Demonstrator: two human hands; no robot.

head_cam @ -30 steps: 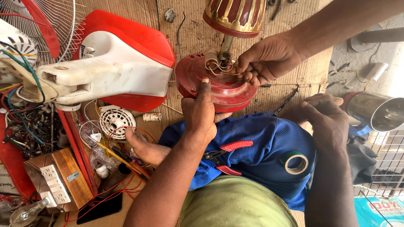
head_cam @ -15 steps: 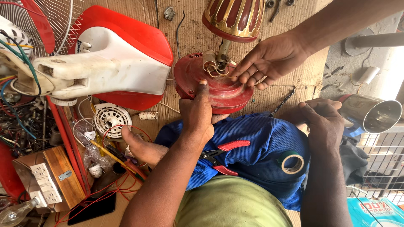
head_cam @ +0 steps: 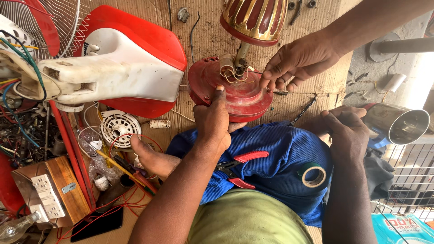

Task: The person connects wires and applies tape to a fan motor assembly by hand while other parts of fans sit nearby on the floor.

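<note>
Head view: only one camera, looking down at your lap and the cardboard-covered floor (head_cam: 316, 97).
Left hand: your left hand (head_cam: 212, 124) lay on the near rim of the red round motor cover (head_cam: 226, 92), fingers (head_cam: 220, 97) pressed together and flat against it, thumb hidden under the edge.
Right hand: your right hand (head_cam: 346, 131) was wrapped around a shiny metal cylinder (head_cam: 398, 124), fingers curled tight on it.
Motor cover: it sat on the floor just beyond your blue cloth (head_cam: 280, 153), with coiled wires (head_cam: 230, 70) at its middle.
Other person: another hand (head_cam: 294, 63) reached in from the far right, fingertips touching the cover's far edge.
Lap: red-handled pliers (head_cam: 239, 169) and a tape roll (head_cam: 313, 176) rested on the blue cloth.
Left side: a red and white fan body (head_cam: 122, 63) lay near the cover.
</note>
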